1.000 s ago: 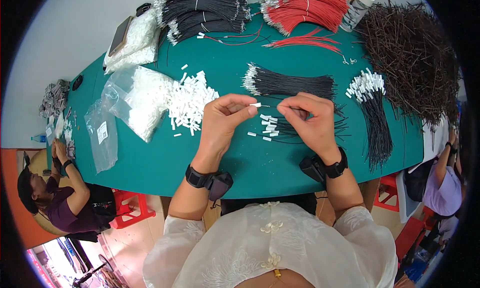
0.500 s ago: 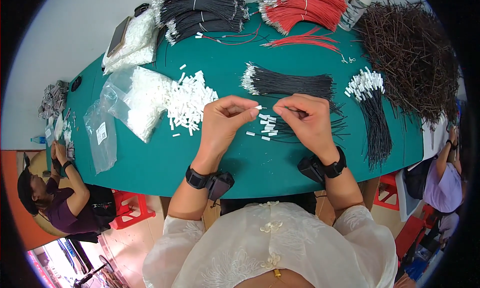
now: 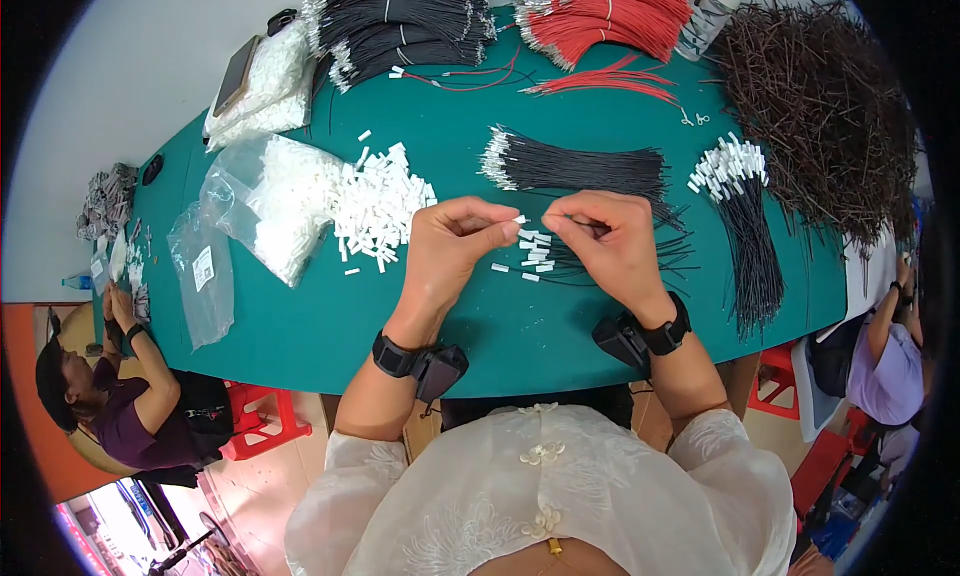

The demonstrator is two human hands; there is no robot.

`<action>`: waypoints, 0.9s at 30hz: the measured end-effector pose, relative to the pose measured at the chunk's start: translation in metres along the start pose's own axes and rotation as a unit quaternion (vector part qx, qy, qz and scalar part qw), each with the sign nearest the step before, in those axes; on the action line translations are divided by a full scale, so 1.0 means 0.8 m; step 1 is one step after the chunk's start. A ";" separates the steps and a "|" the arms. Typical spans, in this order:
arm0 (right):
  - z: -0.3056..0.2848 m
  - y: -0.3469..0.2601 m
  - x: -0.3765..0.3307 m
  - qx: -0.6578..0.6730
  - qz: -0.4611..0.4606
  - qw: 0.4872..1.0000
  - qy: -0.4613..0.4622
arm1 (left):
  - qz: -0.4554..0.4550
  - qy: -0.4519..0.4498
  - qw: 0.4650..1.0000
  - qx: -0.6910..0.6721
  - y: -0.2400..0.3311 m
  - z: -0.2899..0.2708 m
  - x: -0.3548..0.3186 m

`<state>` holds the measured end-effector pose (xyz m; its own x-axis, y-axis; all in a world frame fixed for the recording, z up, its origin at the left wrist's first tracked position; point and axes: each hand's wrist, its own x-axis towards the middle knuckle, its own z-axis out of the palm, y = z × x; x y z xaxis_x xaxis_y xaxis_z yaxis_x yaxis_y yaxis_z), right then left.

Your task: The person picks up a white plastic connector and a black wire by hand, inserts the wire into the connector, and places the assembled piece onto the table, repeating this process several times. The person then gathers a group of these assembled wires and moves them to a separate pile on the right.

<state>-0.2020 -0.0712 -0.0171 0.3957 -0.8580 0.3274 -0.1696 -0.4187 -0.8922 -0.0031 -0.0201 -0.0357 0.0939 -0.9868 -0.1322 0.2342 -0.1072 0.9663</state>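
My left hand (image 3: 455,241) pinches a small white plastic connector (image 3: 519,220) between thumb and fingers. My right hand (image 3: 605,241) holds the end of a thin black wire (image 3: 672,244) close to that connector, a short gap apart. Below the fingertips lie several black wires with white connectors fitted (image 3: 535,256) on the green table (image 3: 300,316). A heap of loose white connectors (image 3: 378,204) sits left of my left hand. A bundle of bare black wires (image 3: 585,166) lies just beyond my hands.
Clear plastic bags (image 3: 255,206) with white parts lie at left. Black wire bundles (image 3: 400,21), red wire bundles (image 3: 610,11) and a brown wire pile (image 3: 820,106) fill the far side. Finished black wires with white ends (image 3: 745,206) lie at right. Other people sit at left (image 3: 110,406) and right (image 3: 885,346).
My hands have stayed over the same spot; the fingertips have come slightly closer together around the connector and wire end.
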 end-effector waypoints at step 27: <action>0.006 0.002 0.002 -0.120 -0.137 0.983 -0.002 | 0.002 -0.008 1.000 0.004 -0.003 0.005 0.002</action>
<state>-0.1971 -0.0721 -0.0194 0.4594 -0.7018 0.5444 -0.2645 -0.6932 -0.6705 -0.0071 -0.0218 -0.0375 0.0791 -0.9891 -0.1241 0.2252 -0.1036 0.9688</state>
